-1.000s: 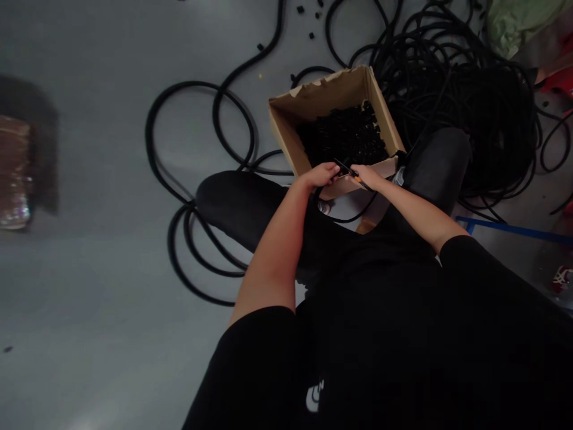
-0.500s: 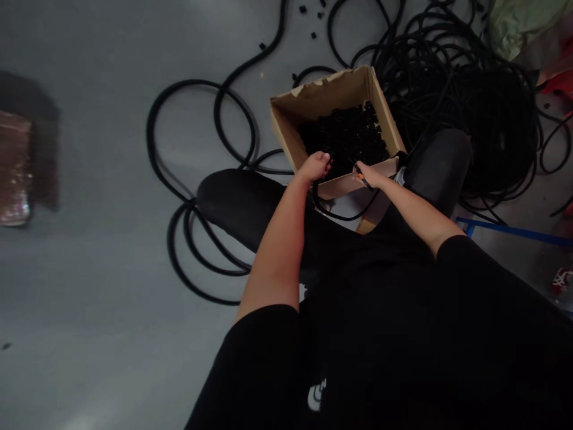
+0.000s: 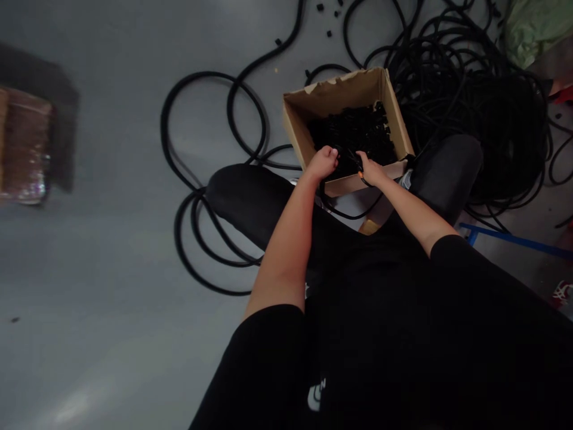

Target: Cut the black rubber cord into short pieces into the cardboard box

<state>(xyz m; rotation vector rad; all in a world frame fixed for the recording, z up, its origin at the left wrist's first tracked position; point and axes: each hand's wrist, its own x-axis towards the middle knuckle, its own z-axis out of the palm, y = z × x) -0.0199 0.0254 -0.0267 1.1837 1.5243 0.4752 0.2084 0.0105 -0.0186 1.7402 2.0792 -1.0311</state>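
Left hand (image 3: 324,162) grips black tubing (image 3: 347,217); right hand (image 3: 371,172) holds what seem scissors (image 3: 360,175), both farther apart than a second ago.

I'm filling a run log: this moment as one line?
left hand: black flexible tube | right hand: black-and-orange tool | open brown cardboard box: small black pieces

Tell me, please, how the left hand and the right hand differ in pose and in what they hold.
The left hand is curled around black hose, while the right hand holds a dark tool showing some orange.
The left hand looks more tightly balled; the right hand has a digit extended.
Both hands are at the near side of the cardboard box.
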